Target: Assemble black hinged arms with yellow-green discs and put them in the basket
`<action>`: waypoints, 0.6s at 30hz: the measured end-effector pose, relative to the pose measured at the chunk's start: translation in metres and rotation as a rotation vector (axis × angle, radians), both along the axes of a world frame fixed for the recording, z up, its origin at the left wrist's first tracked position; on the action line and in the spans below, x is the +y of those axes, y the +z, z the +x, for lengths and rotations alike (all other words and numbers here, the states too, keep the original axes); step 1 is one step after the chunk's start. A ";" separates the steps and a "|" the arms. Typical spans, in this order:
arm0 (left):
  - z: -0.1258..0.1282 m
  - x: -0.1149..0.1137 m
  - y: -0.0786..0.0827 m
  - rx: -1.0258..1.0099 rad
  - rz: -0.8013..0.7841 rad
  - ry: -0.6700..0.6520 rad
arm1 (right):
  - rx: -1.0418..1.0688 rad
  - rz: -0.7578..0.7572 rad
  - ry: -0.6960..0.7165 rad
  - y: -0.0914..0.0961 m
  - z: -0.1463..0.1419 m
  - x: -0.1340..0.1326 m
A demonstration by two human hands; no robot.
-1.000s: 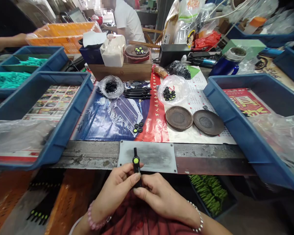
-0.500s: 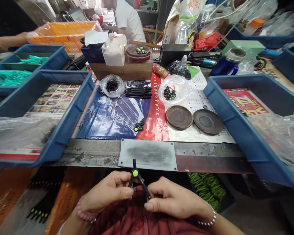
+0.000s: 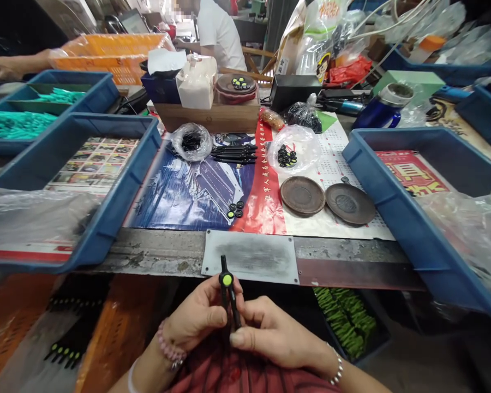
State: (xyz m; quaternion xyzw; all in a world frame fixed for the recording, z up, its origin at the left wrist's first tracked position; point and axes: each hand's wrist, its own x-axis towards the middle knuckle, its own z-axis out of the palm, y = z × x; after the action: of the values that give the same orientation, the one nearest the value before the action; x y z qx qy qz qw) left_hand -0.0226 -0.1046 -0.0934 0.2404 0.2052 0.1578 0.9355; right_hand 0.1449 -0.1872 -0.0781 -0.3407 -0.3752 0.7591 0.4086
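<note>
Swung shut, black hinged tool pinched in both hands' fingers, lower end hidden.

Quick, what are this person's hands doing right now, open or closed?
Left hand: closed, holding a black two-legged compass with a lime-green cap.
Right hand: closed, pinching the same compass.

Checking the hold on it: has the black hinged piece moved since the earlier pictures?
Yes, the black hinged piece moved forward: its top now reaches further across the metal plate than half a second ago.
</note>
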 end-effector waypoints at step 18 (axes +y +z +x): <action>-0.001 -0.038 0.004 0.577 1.102 0.238 | -1.328 0.768 -0.468 0.003 -0.009 0.009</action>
State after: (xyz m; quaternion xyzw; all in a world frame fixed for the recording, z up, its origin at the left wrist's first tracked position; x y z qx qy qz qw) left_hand -0.0241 -0.1425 -0.0896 0.6952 0.3633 0.2718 0.5576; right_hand 0.1360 -0.1782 -0.0746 -0.6267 -0.6938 0.1105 0.3371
